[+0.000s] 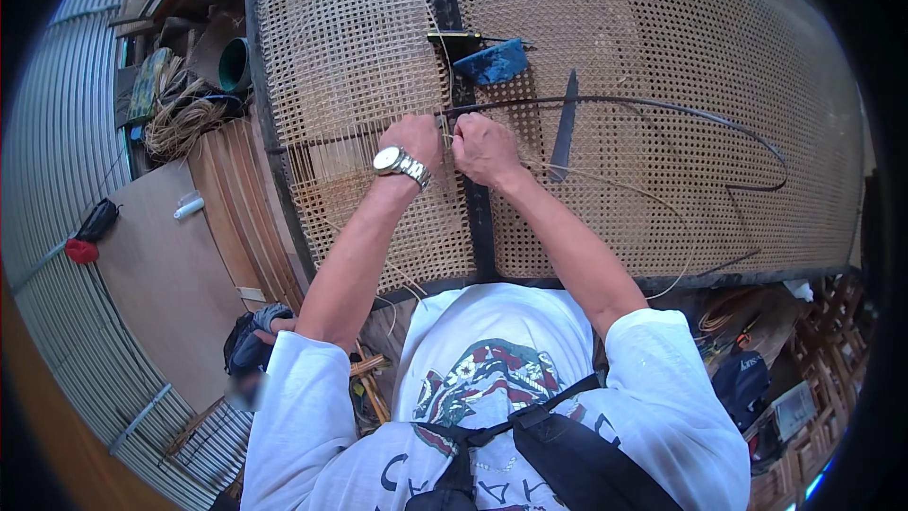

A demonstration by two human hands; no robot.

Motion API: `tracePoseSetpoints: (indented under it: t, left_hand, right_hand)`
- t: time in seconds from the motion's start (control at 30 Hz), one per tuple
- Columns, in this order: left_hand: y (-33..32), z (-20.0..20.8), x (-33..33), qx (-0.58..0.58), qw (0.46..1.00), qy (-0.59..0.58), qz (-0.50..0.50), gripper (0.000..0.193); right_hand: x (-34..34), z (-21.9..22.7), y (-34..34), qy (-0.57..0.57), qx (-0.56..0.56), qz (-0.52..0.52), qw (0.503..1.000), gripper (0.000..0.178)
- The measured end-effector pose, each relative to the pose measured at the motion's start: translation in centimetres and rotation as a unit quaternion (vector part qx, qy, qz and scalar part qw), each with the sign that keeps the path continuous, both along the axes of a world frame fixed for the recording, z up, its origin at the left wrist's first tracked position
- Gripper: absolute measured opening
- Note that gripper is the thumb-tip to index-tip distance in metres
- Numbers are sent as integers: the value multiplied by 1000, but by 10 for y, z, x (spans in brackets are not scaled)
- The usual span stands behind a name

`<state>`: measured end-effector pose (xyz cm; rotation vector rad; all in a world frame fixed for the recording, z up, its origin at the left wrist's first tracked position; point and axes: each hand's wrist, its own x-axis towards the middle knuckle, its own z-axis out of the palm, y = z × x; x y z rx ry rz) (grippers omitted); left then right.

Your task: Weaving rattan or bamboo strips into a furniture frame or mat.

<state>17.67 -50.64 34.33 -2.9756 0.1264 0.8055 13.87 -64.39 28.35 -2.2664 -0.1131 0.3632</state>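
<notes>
A large woven cane panel (624, 57) stretches in front of me, crossed by a dark frame bar (478, 227). My left hand (416, 139), with a metal watch at its wrist, is closed low over the weave, just left of the bar. What its fingers grip is hidden. Close beside it, over the bar, my right hand (484, 148) pinches a pale cane strand. A pale strand (662, 197) also curves out from below that hand across the panel. Past both hands, a long dark flexible strip (662, 106) runs rightward and bends back at its far end.
Upon the panel lie a dark pointed blade (565, 128), a blue piece (494, 62) and a black tool (454, 38). Coiled cane (180, 128) and a plywood sheet (161, 274) are at left. Another person's hand (274, 325) shows near my left sleeve.
</notes>
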Motion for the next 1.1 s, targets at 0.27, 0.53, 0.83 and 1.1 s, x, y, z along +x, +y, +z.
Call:
tracePoseSetpoints:
  t: [0.27,0.53,0.83,1.1]
  left_hand:
    - [41,-32,-27,-212,975,-29,62,17]
    - [24,-4,-9,-123,991,-5,50,20]
    - [11,-4,-8,-13,1000,-16,-15,20]
    - [34,-3,-17,-146,984,8,99,24]
  right_hand:
    - [-1,1,2,-7,-4,6,1000,16]
    - [-2,-1,2,-28,-18,13,999,14]
    - [-4,-1,4,-30,-31,6,999,14]
    - [-5,-1,5,-48,-25,7,998,12]
